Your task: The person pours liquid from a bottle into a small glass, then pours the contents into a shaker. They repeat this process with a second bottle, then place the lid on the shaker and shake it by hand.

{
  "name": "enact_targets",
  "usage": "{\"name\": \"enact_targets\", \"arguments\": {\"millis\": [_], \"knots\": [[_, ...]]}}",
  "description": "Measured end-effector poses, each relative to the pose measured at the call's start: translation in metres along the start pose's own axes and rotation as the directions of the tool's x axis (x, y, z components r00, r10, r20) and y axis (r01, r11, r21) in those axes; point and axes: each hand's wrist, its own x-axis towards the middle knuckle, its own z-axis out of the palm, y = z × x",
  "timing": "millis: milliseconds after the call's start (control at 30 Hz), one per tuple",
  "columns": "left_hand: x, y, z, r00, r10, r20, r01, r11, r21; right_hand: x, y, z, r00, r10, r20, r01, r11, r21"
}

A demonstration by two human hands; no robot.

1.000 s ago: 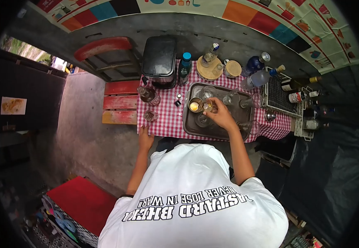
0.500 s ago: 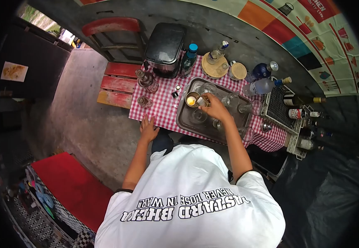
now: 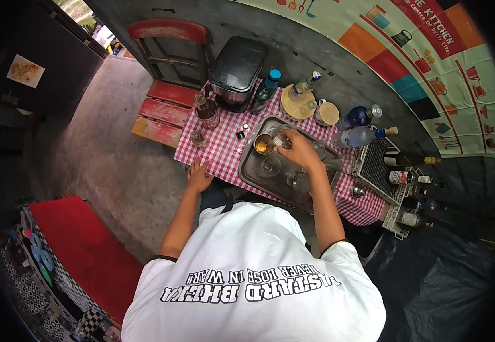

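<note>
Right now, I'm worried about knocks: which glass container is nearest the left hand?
The small clear glass container, on the tablecloth just beyond the left hand; the taller bottle stands farther back.

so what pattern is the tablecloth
The tablecloth is checked pinkish red and white; the head view shows it best.

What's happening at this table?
A person's right hand holds a small glass, seemingly tilted, right beside a metal cup with something amber inside. Whether anything is flowing is too small to tell. The cup is on a dark tray with other clear glassware, on a checked tablecloth. The left hand holds nothing visible and rests at the table's near edge.
</note>
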Motion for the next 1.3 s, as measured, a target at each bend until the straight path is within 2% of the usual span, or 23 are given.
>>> {"name": "enact_targets", "arguments": {"millis": [133, 200, 333, 600, 800, 833, 900, 933, 1000, 1067, 1133, 1200, 1233, 1300], "knots": [[0.001, 0.002, -0.007, 0.999, 0.003, 0.033, -0.003, 1.000, 0.018, 0.002, 0.000, 0.001, 0.998, -0.046, -0.031, 0.045, 0.998, -0.036], [0.001, 0.004, -0.010, 0.999, 0.004, 0.036, -0.005, 1.000, 0.020, 0.003, -0.006, 0.002, 1.000, 0.013, 0.009, -0.013, 1.000, 0.004], [0.006, -0.001, -0.012, 0.999, 0.014, 0.053, -0.016, 0.999, 0.035, 0.014, 0.013, 0.025, 1.000, -0.002, 0.014, 0.002, 1.000, -0.022], [0.008, -0.003, -0.033, 0.988, 0.070, 0.139, -0.084, 0.992, 0.096, 0.027, 0.034, 0.057, 0.989, 0.139, 0.057, -0.139, 0.990, 0.003], [0.019, -0.003, -0.053, 0.977, 0.082, 0.198, -0.116, 0.979, 0.165, 0.024, 0.027, 0.059, 0.972, 0.236, 0.003, -0.236, 0.970, 0.053], [0.024, -0.006, -0.054, 0.980, 0.079, 0.184, -0.106, 0.984, 0.141, 0.022, 0.026, 0.062, 0.970, 0.243, -0.003, -0.243, 0.969, 0.053], [0.035, -0.012, -0.058, 0.981, 0.082, 0.174, -0.103, 0.988, 0.118, 0.014, 0.022, 0.069, 0.959, 0.270, -0.088, -0.243, 0.939, 0.242], [0.037, -0.012, -0.063, 0.985, 0.095, 0.147, -0.111, 0.988, 0.111, 0.009, 0.015, 0.072, 0.957, 0.275, -0.091, -0.247, 0.939, 0.241], [0.045, -0.022, -0.067, 0.988, 0.103, 0.119, -0.115, 0.988, 0.103, -0.002, -0.005, 0.079, 0.898, 0.436, -0.063, -0.320, 0.744, 0.586], [0.061, -0.046, -0.058, 0.976, 0.213, 0.045, -0.209, 0.975, -0.081, -0.006, 0.007, 0.114, 0.903, 0.419, -0.097, -0.275, 0.737, 0.617], [0.063, -0.054, -0.063, 0.975, 0.214, 0.058, -0.206, 0.971, -0.118, -0.012, 0.002, 0.142, 0.903, 0.408, -0.134, -0.228, 0.721, 0.654], [0.053, -0.044, -0.080, 0.979, 0.189, 0.080, -0.160, 0.948, -0.275, -0.016, -0.015, 0.162, 0.934, 0.356, -0.019, -0.283, 0.771, 0.570], [0.059, -0.049, -0.081, 0.974, 0.208, 0.095, -0.174, 0.944, -0.282, -0.015, -0.016, 0.178, 0.947, 0.321, -0.022, -0.265, 0.819, 0.509], [0.058, -0.048, -0.096, 0.973, 0.218, 0.076, -0.184, 0.930, -0.317, -0.013, -0.013, 0.207, 0.950, 0.311, 0.020, -0.279, 0.822, 0.496]]}}
